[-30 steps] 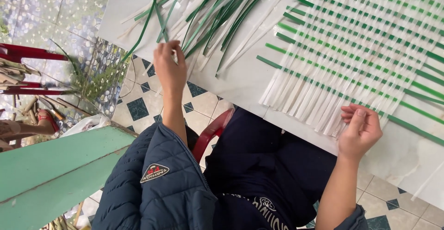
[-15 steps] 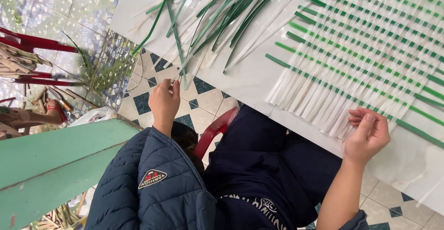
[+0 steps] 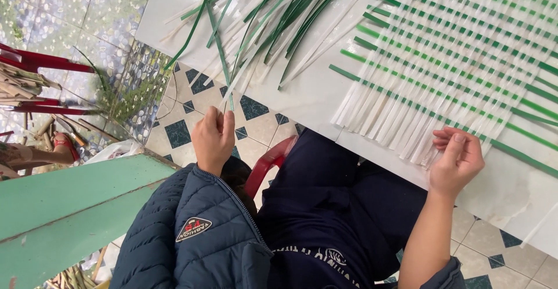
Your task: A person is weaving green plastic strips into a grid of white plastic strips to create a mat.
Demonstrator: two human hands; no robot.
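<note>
My left hand is closed on a thin green strip that runs up to the loose pile of green and white strips on the white table. It hovers over the tiled floor, below the table's edge. My right hand is at the near edge of the woven green-and-white mat. Its fingers are curled around the free ends of the white strips.
A pale green bench stands at the lower left beside my blue jacket sleeve. A red plastic chair shows under my legs. Red chair legs and plant scraps lie on the floor at the left.
My left hand has drawn down and towards my body, pulling the green strip out of the pile. My right hand has stayed at the mat's edge, curling its fingers.
</note>
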